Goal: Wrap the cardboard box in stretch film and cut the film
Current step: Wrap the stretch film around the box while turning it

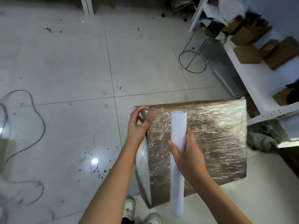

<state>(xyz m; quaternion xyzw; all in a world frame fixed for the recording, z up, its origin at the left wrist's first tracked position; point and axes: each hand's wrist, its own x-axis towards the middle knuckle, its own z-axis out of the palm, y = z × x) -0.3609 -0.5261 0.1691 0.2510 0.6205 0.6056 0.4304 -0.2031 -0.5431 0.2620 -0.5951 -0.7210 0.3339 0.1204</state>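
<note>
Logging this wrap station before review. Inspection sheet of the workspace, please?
Surface: pale tiled floor, scattered dark crumbs and smudges.
Job's things: cardboard box on floor, top already covered in film; stretch film roll above it.
Clutter: wire frame, grey-green cloth.
Hands: left hand pinches film at the box's far left corner; right hand grips the roll.
Cables: dark cable looping on floor, left.
Surroundings: white shelf with small cardboard boxes, right; shoes at bottom edge.
</note>
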